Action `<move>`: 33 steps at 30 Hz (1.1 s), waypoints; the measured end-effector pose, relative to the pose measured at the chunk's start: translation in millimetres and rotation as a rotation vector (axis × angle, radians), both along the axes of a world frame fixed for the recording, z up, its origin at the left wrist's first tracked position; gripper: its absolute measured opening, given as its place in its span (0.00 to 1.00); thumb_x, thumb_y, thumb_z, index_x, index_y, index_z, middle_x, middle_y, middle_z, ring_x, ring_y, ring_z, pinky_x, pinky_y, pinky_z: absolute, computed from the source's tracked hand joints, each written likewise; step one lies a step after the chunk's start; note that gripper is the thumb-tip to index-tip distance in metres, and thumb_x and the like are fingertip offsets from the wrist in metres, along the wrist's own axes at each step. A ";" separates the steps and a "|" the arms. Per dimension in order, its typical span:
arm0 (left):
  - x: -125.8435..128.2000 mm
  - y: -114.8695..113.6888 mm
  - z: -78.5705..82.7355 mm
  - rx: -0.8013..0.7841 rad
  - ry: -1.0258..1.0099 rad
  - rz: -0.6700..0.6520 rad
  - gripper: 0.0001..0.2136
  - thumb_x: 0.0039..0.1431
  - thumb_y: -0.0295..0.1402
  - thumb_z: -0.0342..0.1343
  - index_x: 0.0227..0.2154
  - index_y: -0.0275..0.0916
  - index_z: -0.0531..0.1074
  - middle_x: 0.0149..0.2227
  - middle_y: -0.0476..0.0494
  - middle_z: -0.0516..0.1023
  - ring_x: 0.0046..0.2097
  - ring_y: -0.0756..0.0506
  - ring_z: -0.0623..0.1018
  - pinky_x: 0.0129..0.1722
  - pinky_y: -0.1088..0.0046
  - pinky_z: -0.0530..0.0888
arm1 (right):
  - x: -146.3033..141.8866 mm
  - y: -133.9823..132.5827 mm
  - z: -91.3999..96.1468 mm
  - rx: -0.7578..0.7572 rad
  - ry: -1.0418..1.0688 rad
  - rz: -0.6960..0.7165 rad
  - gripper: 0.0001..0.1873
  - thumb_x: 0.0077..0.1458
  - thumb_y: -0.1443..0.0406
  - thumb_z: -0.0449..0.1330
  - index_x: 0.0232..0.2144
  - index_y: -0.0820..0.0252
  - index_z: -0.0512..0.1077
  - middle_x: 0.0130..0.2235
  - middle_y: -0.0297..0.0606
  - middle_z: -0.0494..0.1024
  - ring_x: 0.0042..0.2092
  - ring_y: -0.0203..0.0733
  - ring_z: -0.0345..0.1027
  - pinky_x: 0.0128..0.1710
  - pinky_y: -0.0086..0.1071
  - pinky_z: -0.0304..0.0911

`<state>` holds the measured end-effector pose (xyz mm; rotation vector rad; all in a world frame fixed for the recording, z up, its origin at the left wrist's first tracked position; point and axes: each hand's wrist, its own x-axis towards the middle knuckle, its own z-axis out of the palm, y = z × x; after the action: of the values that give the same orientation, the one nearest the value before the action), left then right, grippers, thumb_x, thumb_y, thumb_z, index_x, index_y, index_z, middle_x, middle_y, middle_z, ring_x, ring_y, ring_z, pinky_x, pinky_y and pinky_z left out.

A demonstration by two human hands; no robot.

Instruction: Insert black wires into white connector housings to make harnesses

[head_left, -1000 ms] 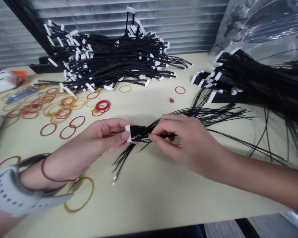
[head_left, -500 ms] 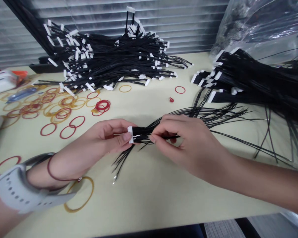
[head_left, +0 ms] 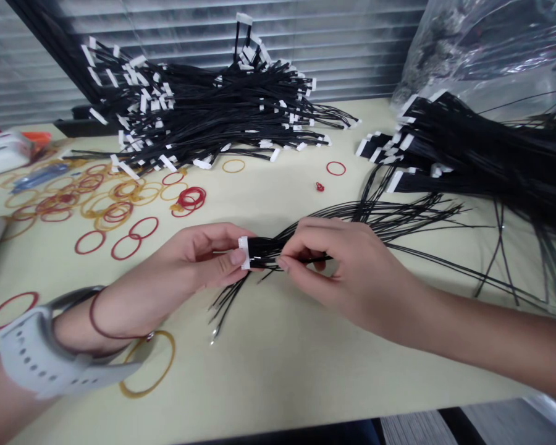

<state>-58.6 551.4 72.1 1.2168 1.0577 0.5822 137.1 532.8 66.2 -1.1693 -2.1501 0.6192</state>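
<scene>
My left hand (head_left: 208,256) is closed on a white connector (head_left: 244,253), the thumb on its near face and the fingers behind. Black wires (head_left: 264,246) run out of the connector to the right. My right hand (head_left: 343,266) pinches a thin black wire (head_left: 322,258) between thumb and forefinger, just right of the connector. Small silvery tips show between the two hands; whether the pinched wire's tip touches the connector I cannot tell. Several loose wire ends (head_left: 227,300) hang below my left fingers. More loose black wires (head_left: 417,216) spread behind my right hand.
A heap of black wire harnesses (head_left: 222,99) with white connectors lies at the back. Another bundle (head_left: 482,148) is at the right, before a clear plastic bag (head_left: 491,55). Red and yellow rubber bands (head_left: 115,204) are scattered at the left. A large yellow band (head_left: 171,358) lies near my left wrist.
My right hand has shifted very slightly, its fingertips still pinched on the wire beside the connector. My left hand keeps the connector in nearly the same place.
</scene>
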 end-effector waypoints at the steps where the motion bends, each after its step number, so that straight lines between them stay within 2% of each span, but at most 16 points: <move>1: 0.0 0.4 -0.2 0.007 0.000 -0.004 0.03 0.51 0.30 0.58 0.30 0.38 0.73 0.28 0.50 0.73 0.32 0.53 0.73 0.33 0.86 0.70 | 0.2 0.0 -0.2 0.006 -0.001 0.003 0.06 0.49 0.72 0.55 0.23 0.62 0.70 0.25 0.28 0.69 0.25 0.26 0.59 0.27 0.24 0.53; 10: -1.7 -0.6 -0.3 0.040 0.034 -0.033 0.03 0.53 0.29 0.57 0.31 0.40 0.74 0.28 0.52 0.73 0.31 0.55 0.71 0.31 0.88 0.69 | 1.7 -0.1 -3.0 0.000 -0.013 0.057 0.07 0.52 0.70 0.54 0.24 0.62 0.69 0.26 0.29 0.67 0.27 0.27 0.58 0.28 0.25 0.50; 15: -1.4 -1.1 -0.5 0.024 0.033 -0.015 0.03 0.51 0.29 0.58 0.30 0.39 0.74 0.28 0.50 0.74 0.32 0.53 0.72 0.32 0.85 0.70 | 0.7 -1.2 -1.7 -0.014 -0.023 0.051 0.07 0.51 0.71 0.54 0.23 0.63 0.68 0.25 0.28 0.65 0.25 0.26 0.56 0.27 0.26 0.49; 21: -1.8 -0.1 -1.8 0.037 0.027 -0.027 0.03 0.51 0.29 0.58 0.30 0.40 0.74 0.28 0.51 0.74 0.31 0.54 0.72 0.31 0.86 0.70 | 0.5 -1.1 -3.2 -0.009 0.001 0.053 0.06 0.51 0.71 0.54 0.24 0.63 0.68 0.25 0.29 0.66 0.27 0.28 0.58 0.28 0.26 0.48; 27: -1.9 -0.5 -2.7 0.112 0.067 -0.071 0.04 0.51 0.29 0.59 0.31 0.41 0.74 0.28 0.51 0.75 0.30 0.54 0.72 0.30 0.86 0.69 | -1.6 -2.4 -6.0 0.016 -0.005 0.051 0.07 0.53 0.70 0.53 0.25 0.63 0.68 0.26 0.29 0.66 0.28 0.28 0.57 0.28 0.27 0.47; 33: 0.8 -2.9 -2.1 0.110 -0.015 -0.036 0.04 0.49 0.26 0.60 0.28 0.41 0.76 0.26 0.52 0.76 0.29 0.55 0.73 0.29 0.87 0.69 | -4.4 -2.9 -11.4 0.079 0.048 0.064 0.07 0.54 0.71 0.51 0.25 0.65 0.66 0.26 0.31 0.65 0.29 0.29 0.56 0.28 0.27 0.48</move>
<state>-57.8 548.6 69.9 1.3226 0.9996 0.6274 132.7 529.8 54.8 -1.0369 -2.1581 0.5784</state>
